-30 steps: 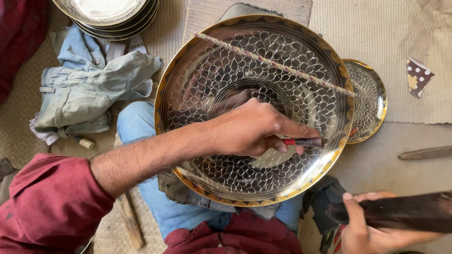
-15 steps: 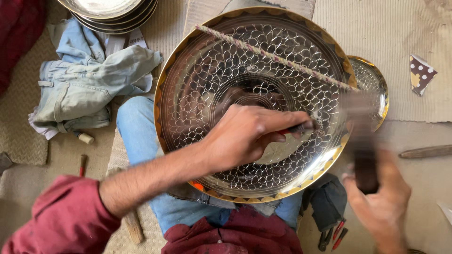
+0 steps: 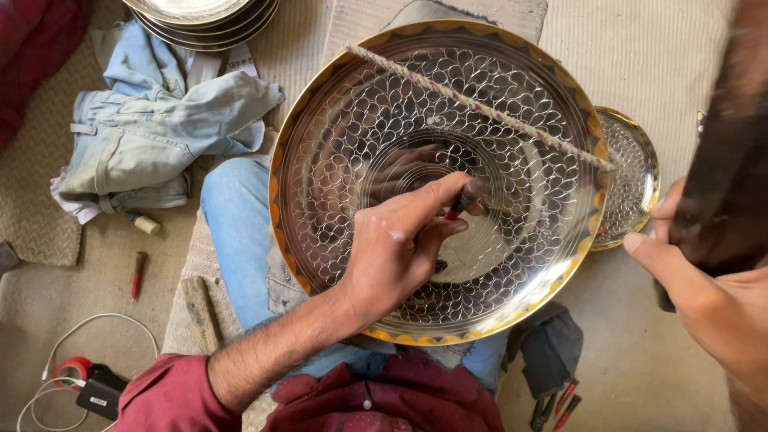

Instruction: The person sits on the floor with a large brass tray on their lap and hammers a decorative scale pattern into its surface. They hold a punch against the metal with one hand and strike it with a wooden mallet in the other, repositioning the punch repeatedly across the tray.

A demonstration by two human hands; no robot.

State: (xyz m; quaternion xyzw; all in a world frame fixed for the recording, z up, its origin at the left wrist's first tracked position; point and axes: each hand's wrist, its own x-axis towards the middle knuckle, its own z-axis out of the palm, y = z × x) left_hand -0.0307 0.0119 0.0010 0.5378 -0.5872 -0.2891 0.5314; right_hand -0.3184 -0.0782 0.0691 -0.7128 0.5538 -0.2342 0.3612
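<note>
The big round metal tray [image 3: 336, 160] rests tilted across the person's knee, its patterned face turned up toward the camera so the work surface sits close under the eyes; a twisted cord [image 3: 480, 106] runs taut across it from eleven o'clock to three o'clock. The left hand [image 3: 400, 256] comes in from seven o'clock and pinches a small punch [image 3: 462, 202] between thumb and fingers, tip planted near the tray's centre, the heel of the hand lying on the metal, apparently for steadiness; the right hand [image 3: 704, 296], at four o'clock off the rim, is closed around a dark hammer [image 3: 732, 160] raised and motion-blurred above the edge. A smaller metal plate [image 3: 636, 180] peeks out at three o'clock, partly under the tray; a stack of plates [image 3: 200, 16] sits at eleven o'clock beside crumpled denim cloth [image 3: 152, 136]; spare red-handled tools [image 3: 138, 274] lie within reach at eight o'clock.
</note>
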